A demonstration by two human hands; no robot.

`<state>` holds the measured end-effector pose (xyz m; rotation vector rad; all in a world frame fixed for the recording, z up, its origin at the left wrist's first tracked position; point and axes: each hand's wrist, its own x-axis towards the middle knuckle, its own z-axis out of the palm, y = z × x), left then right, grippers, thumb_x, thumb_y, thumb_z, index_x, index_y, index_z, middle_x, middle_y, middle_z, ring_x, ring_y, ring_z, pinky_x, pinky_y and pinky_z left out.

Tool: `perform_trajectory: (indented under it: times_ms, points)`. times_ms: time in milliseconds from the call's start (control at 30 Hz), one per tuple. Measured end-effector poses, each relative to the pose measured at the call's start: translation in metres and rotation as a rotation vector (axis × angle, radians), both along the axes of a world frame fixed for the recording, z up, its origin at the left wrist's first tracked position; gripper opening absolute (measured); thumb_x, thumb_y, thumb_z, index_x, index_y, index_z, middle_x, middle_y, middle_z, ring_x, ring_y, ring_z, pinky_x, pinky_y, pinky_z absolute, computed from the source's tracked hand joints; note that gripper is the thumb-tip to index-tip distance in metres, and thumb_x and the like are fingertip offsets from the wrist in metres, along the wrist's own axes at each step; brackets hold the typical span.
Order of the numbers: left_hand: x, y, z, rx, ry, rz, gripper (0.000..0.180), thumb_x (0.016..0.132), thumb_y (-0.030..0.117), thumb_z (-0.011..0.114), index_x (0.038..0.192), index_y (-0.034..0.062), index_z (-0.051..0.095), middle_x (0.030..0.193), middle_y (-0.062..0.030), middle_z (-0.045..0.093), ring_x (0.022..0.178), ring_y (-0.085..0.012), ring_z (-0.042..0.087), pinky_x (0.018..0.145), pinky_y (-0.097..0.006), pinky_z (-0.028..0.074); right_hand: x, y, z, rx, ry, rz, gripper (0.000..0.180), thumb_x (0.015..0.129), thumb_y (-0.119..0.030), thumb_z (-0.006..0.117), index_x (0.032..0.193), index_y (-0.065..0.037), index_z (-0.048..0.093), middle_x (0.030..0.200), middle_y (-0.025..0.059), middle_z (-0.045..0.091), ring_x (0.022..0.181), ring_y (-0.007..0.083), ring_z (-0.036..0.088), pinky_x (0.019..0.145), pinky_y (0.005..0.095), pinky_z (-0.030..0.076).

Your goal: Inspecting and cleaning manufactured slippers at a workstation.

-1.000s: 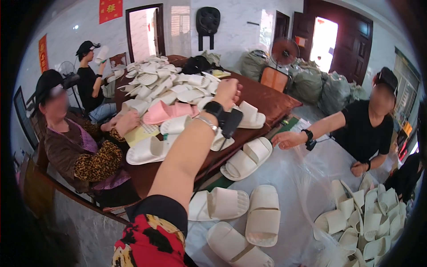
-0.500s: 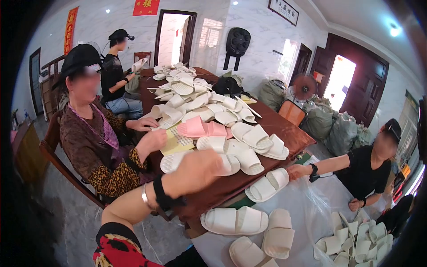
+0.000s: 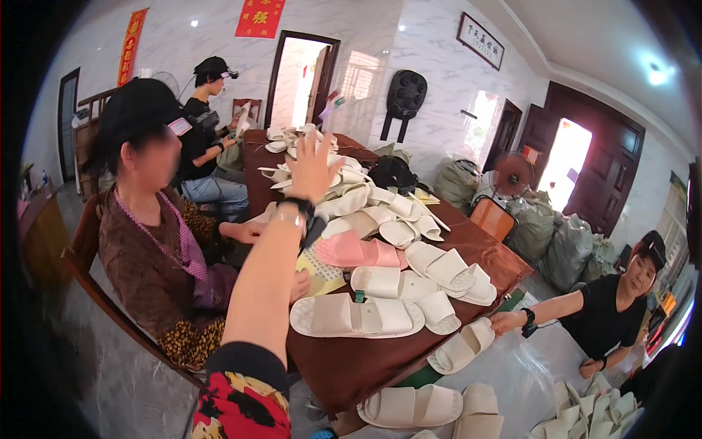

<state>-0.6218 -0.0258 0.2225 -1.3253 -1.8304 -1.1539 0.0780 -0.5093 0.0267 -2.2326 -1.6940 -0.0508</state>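
My left hand [image 3: 313, 172] is raised over the far part of the pile, fingers spread, holding nothing. A wristwatch and a bracelet circle its wrist. Above the fingers, a small blurred purple and green thing [image 3: 332, 107] shows in the air; its kind is unclear. Below my hand, white slippers [image 3: 349, 201] lie heaped on the brown-covered table [image 3: 336, 366]. A pink pair of slippers [image 3: 358, 250] lies beside my forearm, next to a yellow dotted sheet [image 3: 322, 272]. Closer to me lies a white pair [image 3: 357, 316] with a small green piece between them. My right hand is out of view.
A person [image 3: 146, 241] sits close on my left, another [image 3: 212, 139] farther back. At right, a person's hand [image 3: 506, 322] touches a white slipper [image 3: 464, 347]. More slippers [image 3: 589, 413] lie at lower right. Sacks [image 3: 570, 238] and a fan [image 3: 512, 174] stand behind.
My left hand has gone from over the near slippers to far across the pile, its fingers spreading. The purple and green thing has appeared in the air. The view has shifted.
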Motion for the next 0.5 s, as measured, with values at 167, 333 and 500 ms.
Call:
perform_trajectory:
  times_ms: [167,333,500]
  points:
    - [0.072,-0.005,-0.053,-0.184,-0.006,-0.204,0.055,0.083,0.045,0.063,0.129,0.0162,0.053,0.143,-0.0153,0.036,0.135,-0.0388,0.028,0.096,-0.070,0.028,-0.005,-0.041,-0.044,0.089,0.031,-0.048,0.040,0.088,-0.025,0.060,0.116,0.005,0.059,0.128,0.0274,0.051,0.123,0.0439,0.042,0.106,0.0489,0.031]
    - [0.115,-0.019,-0.049,-0.257,0.026,-0.406,0.039,0.081,0.036,0.064,0.113,0.0139,0.062,0.133,-0.0134,0.045,0.128,-0.0348,0.038,0.097,-0.061,0.034,0.024,-0.051,-0.083,0.118,0.065,-0.006,0.041,0.089,-0.026,0.059,0.118,0.004,0.059,0.129,0.0278,0.050,0.124,0.0443,0.040,0.107,0.0491,0.029]
    - [0.143,-0.061,-0.066,-0.334,0.097,-0.536,0.034,0.079,0.033,0.066,0.107,0.0134,0.064,0.125,-0.0110,0.049,0.122,-0.0332,0.042,0.094,-0.059,0.037,0.066,-0.064,-0.104,0.228,-0.386,0.376,0.036,0.088,-0.019,0.060,0.115,0.004,0.059,0.128,0.0297,0.049,0.123,0.0441,0.043,0.103,0.0535,0.037]
